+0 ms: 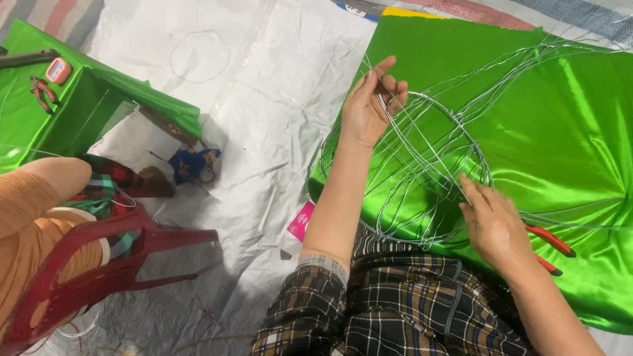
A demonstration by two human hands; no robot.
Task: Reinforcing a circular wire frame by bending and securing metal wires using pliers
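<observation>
A frame of thin silver wire (422, 165) with hoops and long curved strands lies over shiny green satin cloth (567, 132). My left hand (370, 105) pinches the wire at the top of a hoop, fingers closed on it. My right hand (491, 221) grips wire strands at the frame's lower right. Red-handled pliers (550, 247) lie on the cloth just right of my right hand, partly hidden by it.
White crumpled plastic sheet (264, 99) covers the floor. Another person in an orange top (33, 217) sits at left on a red plastic chair (112, 264). More green cloth (39, 112) at left carries small pliers (43, 92). Blue scissors (192, 165) and a pink card (301, 221) lie on the sheet.
</observation>
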